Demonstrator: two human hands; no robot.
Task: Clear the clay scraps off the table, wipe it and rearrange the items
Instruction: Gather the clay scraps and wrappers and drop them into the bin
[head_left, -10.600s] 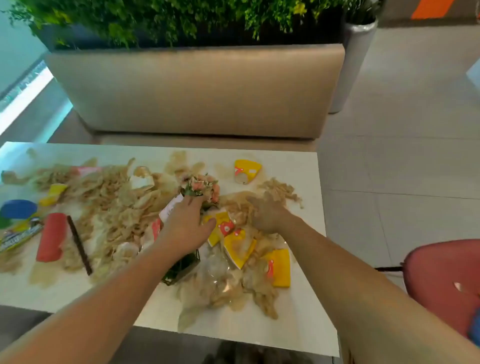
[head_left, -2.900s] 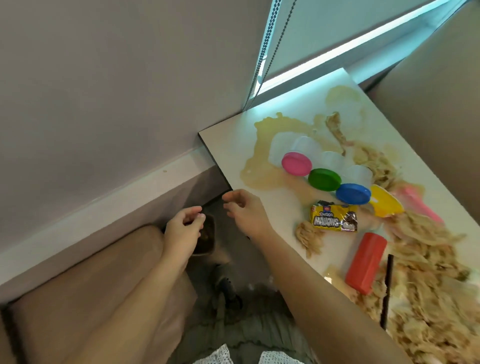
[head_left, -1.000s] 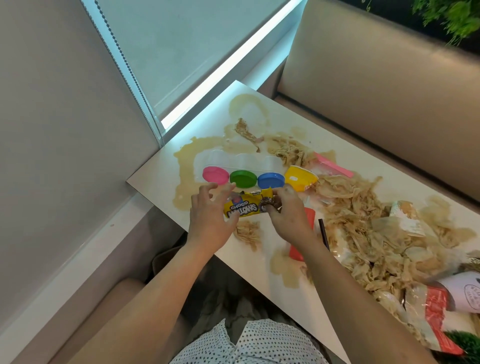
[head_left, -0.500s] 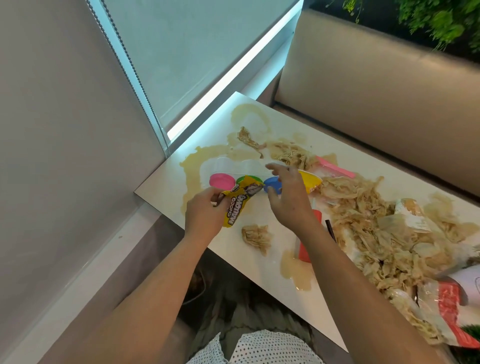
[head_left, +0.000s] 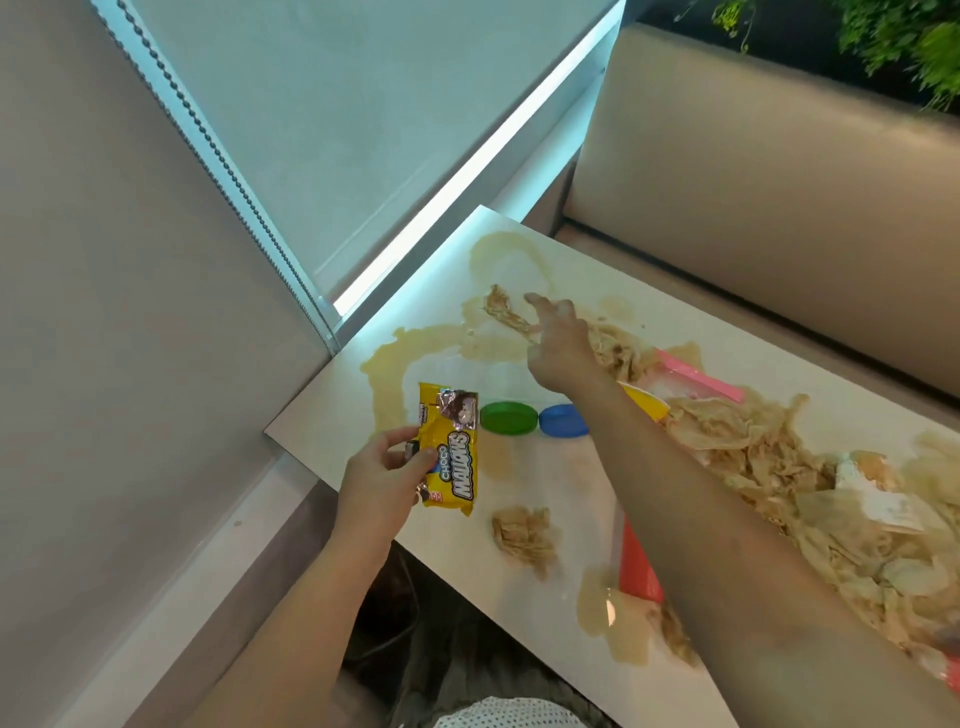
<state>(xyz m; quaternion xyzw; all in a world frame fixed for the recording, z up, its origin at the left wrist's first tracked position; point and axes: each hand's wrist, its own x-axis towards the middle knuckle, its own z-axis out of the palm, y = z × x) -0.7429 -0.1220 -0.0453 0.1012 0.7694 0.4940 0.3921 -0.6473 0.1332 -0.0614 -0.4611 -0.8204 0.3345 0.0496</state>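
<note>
Across the desk (head_left: 550, 483), my right hand (head_left: 558, 345) has moved off the lids (head_left: 508, 417) toward the clay scraps (head_left: 753, 457) strewn along it, fingers spread and empty. Scraps look soft, light and crumbly, so I'd scoop from underneath. My left hand (head_left: 376, 480) pinches the snack packet (head_left: 451, 457).

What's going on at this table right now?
A person is partway through clearing a messy table. The left hand holds a yellow snack packet above the near edge, while the right hand, fingers spread, reaches over a strip of clay scraps near the far corner. A big scrap pile and wet smears cover much of it.
</note>
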